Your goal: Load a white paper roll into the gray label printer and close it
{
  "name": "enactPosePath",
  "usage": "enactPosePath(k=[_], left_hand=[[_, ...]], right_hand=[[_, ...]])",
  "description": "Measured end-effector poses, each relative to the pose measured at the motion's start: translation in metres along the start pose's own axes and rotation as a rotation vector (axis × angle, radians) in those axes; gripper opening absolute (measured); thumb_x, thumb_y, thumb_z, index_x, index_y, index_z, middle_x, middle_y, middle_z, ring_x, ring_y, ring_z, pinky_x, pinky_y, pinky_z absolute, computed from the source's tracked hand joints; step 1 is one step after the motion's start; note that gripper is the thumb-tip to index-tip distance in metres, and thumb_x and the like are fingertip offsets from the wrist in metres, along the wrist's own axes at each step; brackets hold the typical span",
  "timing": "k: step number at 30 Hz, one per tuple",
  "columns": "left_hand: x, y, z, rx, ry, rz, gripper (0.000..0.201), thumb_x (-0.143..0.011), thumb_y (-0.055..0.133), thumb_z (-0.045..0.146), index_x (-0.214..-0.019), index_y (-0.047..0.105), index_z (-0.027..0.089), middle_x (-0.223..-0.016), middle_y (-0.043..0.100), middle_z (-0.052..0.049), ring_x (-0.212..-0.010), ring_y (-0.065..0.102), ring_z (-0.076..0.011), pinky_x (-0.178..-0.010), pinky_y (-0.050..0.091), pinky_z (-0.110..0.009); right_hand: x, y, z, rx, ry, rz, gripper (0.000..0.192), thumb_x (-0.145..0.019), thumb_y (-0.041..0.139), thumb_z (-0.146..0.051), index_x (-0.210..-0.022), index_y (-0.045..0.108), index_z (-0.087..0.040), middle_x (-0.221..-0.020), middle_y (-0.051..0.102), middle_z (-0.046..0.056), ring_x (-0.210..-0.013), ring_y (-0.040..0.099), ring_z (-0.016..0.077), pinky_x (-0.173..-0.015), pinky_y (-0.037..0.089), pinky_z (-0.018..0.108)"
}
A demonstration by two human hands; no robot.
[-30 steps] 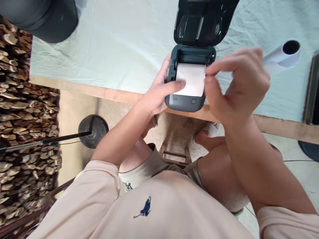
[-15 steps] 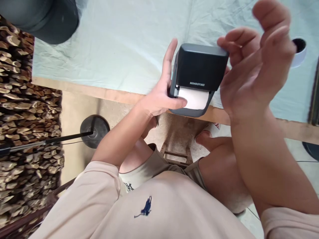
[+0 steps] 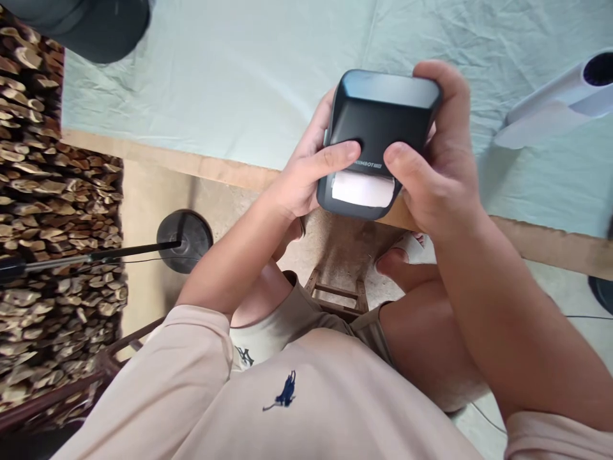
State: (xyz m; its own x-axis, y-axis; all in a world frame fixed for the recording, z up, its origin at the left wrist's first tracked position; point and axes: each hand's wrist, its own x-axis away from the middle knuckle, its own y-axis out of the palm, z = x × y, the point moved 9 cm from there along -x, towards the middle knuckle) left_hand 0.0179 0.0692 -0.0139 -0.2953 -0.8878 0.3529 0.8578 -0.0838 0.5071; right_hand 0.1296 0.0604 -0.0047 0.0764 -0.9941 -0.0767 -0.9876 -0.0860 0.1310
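A dark handheld label printer (image 3: 383, 121) marked NIIMBOT is held over the table's front edge. White label paper (image 3: 363, 190) sticks out below its black cover. My left hand (image 3: 311, 160) grips the printer's left side, thumb lying on the cover near the logo. On the other side my right hand (image 3: 445, 153) wraps round it, its thumb pressed on the cover and its index finger at the top right corner. The remaining fingers of both hands are mostly hidden behind the printer.
A pale cloth (image 3: 230, 83) covers the table, which has a wooden front edge (image 3: 191, 161). A white roll (image 3: 555, 96) lies at the right, a dark cylindrical object (image 3: 105, 32) at the upper left. Stacked firewood (image 3: 57, 211) and a round black stand base (image 3: 184, 239) are to the left.
My right hand has come down from beside the printer and taken hold of its right side. The printer's cover has been lowered. My left thumb has moved from the label paper up onto the cover.
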Motion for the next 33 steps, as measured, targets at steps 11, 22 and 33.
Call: enactPosePath(k=[11, 22, 33], left_hand=[[-0.002, -0.002, -0.002, 0.036, 0.034, -0.196, 0.058, -0.090, 0.027, 0.003, -0.142, 0.045, 0.023, -0.109, 0.069, -0.005, -0.112, 0.070, -0.0212, -0.075, 0.058, -0.024], [-0.008, 0.009, 0.005, 0.059, 0.108, -0.246, 0.051, -0.092, 0.030, 0.011, -0.142, 0.040, 0.016, -0.099, 0.070, -0.004, -0.111, 0.070, -0.0216, -0.075, 0.058, -0.025], [-0.021, 0.002, 0.002, 0.199, 0.037, -0.165, 0.040, -0.080, 0.033, 0.014, -0.105, 0.065, 0.018, -0.095, 0.068, -0.001, -0.128, 0.060, -0.0257, -0.092, 0.057, -0.035]], right_hand=[[-0.003, 0.001, -0.004, -0.048, -0.038, -0.075, 0.055, -0.076, 0.067, -0.041, -0.123, 0.038, -0.039, -0.117, 0.056, -0.003, -0.094, 0.060, 0.0122, -0.080, 0.055, 0.029], [-0.004, -0.003, -0.002, -0.031, -0.072, -0.069, 0.057, -0.079, 0.065, -0.045, -0.127, 0.035, -0.036, -0.122, 0.055, -0.002, -0.100, 0.059, 0.0126, -0.090, 0.054, 0.031], [-0.004, 0.000, 0.005, 0.196, -0.023, -0.110, 0.062, -0.086, 0.045, -0.053, -0.137, 0.014, -0.038, -0.142, 0.042, -0.001, -0.115, 0.053, 0.0151, -0.103, 0.049, 0.034]])
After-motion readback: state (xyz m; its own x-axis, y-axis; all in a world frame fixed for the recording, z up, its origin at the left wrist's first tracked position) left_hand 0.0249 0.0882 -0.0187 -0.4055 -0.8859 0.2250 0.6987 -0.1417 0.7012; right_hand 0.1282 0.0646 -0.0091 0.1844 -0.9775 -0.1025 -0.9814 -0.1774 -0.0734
